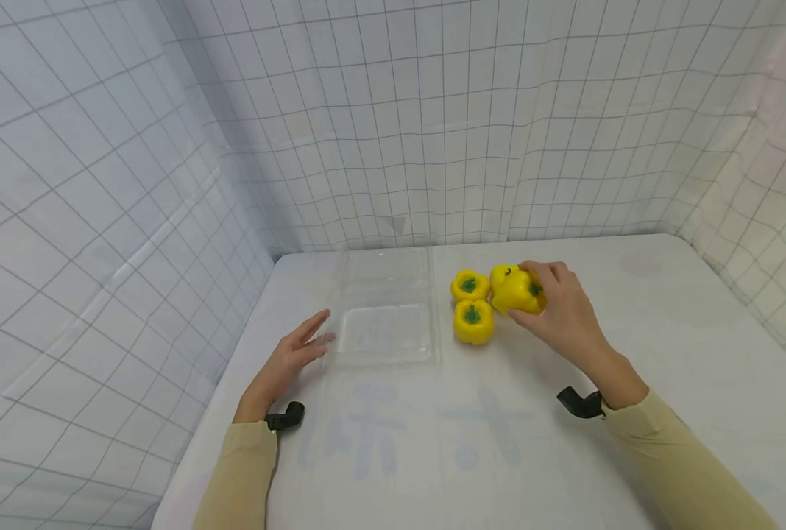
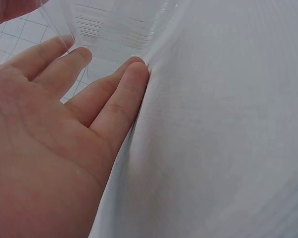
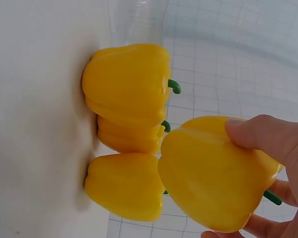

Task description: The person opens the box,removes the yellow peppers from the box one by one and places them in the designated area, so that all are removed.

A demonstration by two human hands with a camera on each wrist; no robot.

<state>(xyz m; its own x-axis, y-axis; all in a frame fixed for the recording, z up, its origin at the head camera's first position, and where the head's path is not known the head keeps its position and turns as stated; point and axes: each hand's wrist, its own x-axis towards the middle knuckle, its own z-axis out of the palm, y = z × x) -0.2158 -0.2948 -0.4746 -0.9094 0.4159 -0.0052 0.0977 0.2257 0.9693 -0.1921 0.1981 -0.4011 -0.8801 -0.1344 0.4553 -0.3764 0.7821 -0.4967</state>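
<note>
My right hand (image 1: 565, 313) grips a yellow bell pepper (image 1: 518, 291) with a green stem, thumb on one side and fingers on the other. In the right wrist view this held pepper (image 3: 213, 173) is tilted and stands off the table. Three more yellow peppers are upright on the table: a front one (image 1: 474, 322), a back left one (image 1: 469, 285) and one partly hidden behind the held pepper. My left hand (image 1: 292, 357) is at the left side of a clear plastic container (image 1: 383, 361), fingers nearly straight, fingertips (image 2: 136, 74) right at its wall.
The container's raised clear lid (image 1: 385, 265) stands open at the back, left of the peppers. White table (image 1: 419, 456) carries faint bluish marks in front. Grid-patterned white curtains (image 1: 393, 132) enclose the back and both sides.
</note>
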